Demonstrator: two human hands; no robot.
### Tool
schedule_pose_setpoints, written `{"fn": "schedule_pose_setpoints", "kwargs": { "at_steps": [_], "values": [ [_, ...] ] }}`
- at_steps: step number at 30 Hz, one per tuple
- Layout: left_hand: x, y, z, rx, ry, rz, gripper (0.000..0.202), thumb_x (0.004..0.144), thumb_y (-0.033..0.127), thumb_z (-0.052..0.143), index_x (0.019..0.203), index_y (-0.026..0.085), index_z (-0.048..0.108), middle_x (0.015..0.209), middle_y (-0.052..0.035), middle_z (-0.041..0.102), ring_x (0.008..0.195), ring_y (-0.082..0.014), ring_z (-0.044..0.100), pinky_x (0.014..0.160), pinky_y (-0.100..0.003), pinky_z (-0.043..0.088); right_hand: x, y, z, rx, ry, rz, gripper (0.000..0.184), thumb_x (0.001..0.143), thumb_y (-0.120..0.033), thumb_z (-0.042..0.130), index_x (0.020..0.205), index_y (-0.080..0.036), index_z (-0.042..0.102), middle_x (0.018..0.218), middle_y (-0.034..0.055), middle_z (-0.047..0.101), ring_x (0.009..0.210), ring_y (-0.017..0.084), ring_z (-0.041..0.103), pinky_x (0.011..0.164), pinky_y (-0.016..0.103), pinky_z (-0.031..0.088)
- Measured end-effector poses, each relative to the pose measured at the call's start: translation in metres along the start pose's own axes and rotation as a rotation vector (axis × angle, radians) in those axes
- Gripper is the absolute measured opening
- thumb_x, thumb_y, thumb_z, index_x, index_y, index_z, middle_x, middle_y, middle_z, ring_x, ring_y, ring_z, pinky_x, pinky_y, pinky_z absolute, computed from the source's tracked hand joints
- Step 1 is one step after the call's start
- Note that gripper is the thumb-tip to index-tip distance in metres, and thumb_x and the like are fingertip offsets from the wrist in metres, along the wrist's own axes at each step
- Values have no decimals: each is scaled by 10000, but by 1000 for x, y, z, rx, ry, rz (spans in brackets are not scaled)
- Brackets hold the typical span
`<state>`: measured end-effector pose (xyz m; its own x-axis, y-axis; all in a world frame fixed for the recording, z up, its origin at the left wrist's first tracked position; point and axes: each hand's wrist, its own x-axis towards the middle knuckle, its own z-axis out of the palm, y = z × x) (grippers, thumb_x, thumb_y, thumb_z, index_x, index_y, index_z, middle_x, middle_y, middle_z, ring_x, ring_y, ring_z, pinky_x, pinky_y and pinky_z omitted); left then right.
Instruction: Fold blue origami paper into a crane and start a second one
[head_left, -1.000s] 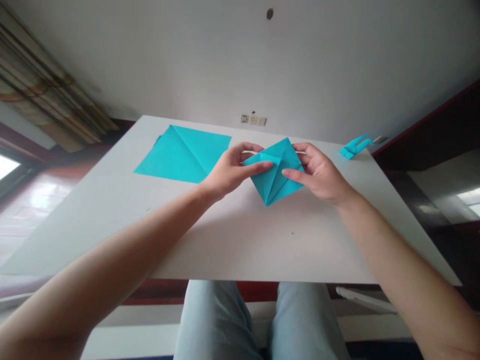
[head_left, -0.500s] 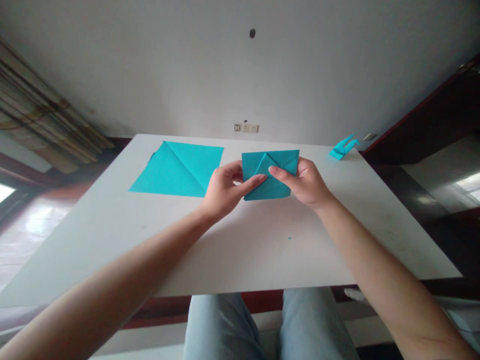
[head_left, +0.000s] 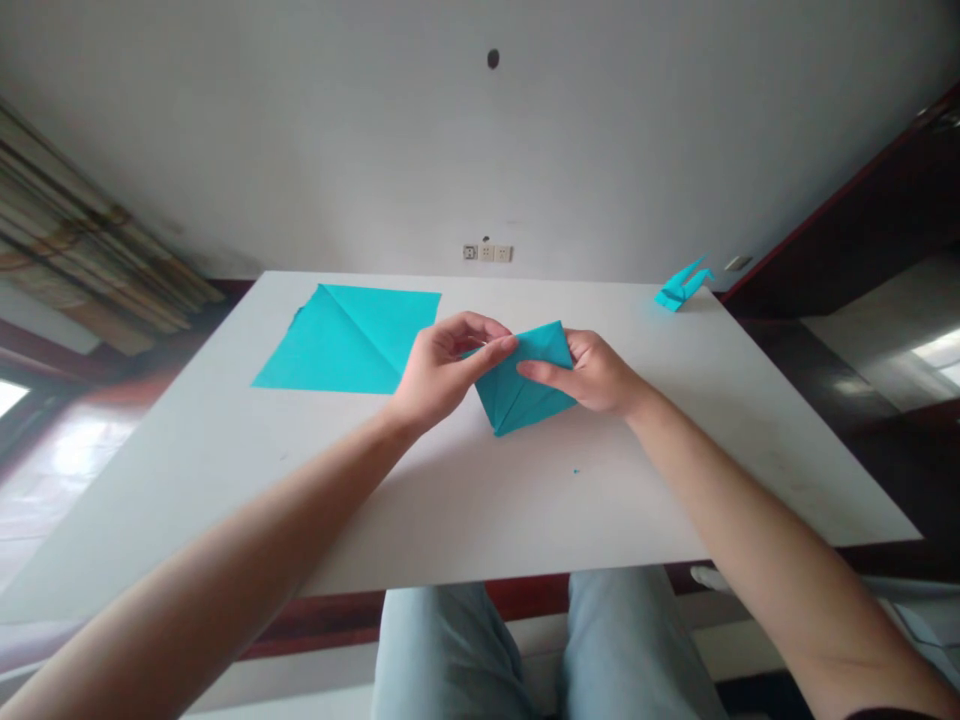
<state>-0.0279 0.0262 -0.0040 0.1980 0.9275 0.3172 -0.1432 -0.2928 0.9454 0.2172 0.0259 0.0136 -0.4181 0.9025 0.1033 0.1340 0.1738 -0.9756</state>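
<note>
A folded piece of turquoise origami paper [head_left: 526, 400] is held above the table between both hands, tilted with one corner pointing down toward me. My left hand [head_left: 452, 362] pinches its upper left edge between thumb and fingers. On the right side, my right hand [head_left: 596, 372] grips it, thumb flat across the front and fingers behind, mostly hidden. Crease lines run up from the lower corner. Left of the hands lies a flat turquoise sheet [head_left: 349, 340] with a diagonal crease, its near right corner partly covered by my left hand.
A folded turquoise paper crane [head_left: 682, 287] stands at the far right corner of the white table [head_left: 480, 520]. A tiny blue scrap [head_left: 576, 471] lies on the near side. Behind the table is a wall with sockets [head_left: 487, 254].
The folded paper has turned from level to tilted, and its central raised triangular flap no longer shows. My left hand has moved up to its top edge; the right thumb has shifted slightly lower.
</note>
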Motion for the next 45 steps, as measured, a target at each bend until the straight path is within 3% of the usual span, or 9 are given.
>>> {"fn": "schedule_pose_setpoints", "kwargs": {
  "at_steps": [9,14,16,18,21,27,36,41,45],
  "values": [
    [1,4,0,13,83,0,654,818,704,1158,1156,256,822,913,-38,858,945,-242,848,904,-362,682,0,0,2,45,-31,-4,487,828,-639,1149,1108,-283,972,1103,45,961,983,312,893,964,479,770],
    [2,-3,-4,-77,-16,-112,921,590,517,1294,1342,263,828,1220,-79,916,1005,-261,880,865,-359,714,3,1,-2,-41,112,-101,509,890,-767,1067,1057,-300,952,1111,49,956,1037,320,878,991,495,764],
    [2,-5,-6,-79,-102,-143,756,665,529,1267,1244,241,874,1258,-88,926,1017,-261,885,913,-375,729,5,5,-4,-21,209,-147,503,899,-791,1052,1047,-325,936,1160,35,960,1099,319,873,1068,509,757],
    [2,-7,-8,-52,-141,-137,584,745,584,1224,1049,219,885,1105,-78,931,982,-253,878,926,-371,723,8,10,-7,17,262,-178,487,909,-790,1048,1064,-344,930,1198,21,959,1146,315,870,1134,520,741],
    [5,-7,-11,2,-96,-99,610,741,672,1206,844,211,821,845,-52,862,806,-217,827,789,-326,678,13,18,-12,51,310,-197,520,876,-815,1059,1051,-345,919,1174,17,951,1155,323,868,1157,534,732],
    [6,-2,-16,140,-54,-42,595,816,747,1142,891,226,865,817,-62,850,728,-206,779,697,-311,629,14,24,-22,57,335,-204,488,890,-792,1049,1066,-354,925,1232,22,949,1211,344,861,1186,553,720],
    [7,-1,-20,490,21,140,320,985,531,998,886,259,862,832,-46,859,763,-229,755,780,-371,618,16,23,-43,-135,337,-260,567,794,-775,1108,831,-339,747,857,-18,747,870,268,675,931,476,637],
    [6,-8,-25,754,9,453,159,1104,395,837,999,279,868,1084,-86,921,1020,-290,827,938,-451,591,18,32,-61,-521,264,-486,225,965,-537,1008,924,-355,882,1019,47,811,1039,333,724,1053,542,569],
    [4,-8,-27,868,-154,614,181,1169,373,783,1024,279,836,1222,-81,959,1183,-310,891,1038,-482,562,18,42,-67,-784,168,-506,54,1043,-388,903,1062,-343,927,1157,85,830,1130,372,736,1106,577,515]
  ]
}}
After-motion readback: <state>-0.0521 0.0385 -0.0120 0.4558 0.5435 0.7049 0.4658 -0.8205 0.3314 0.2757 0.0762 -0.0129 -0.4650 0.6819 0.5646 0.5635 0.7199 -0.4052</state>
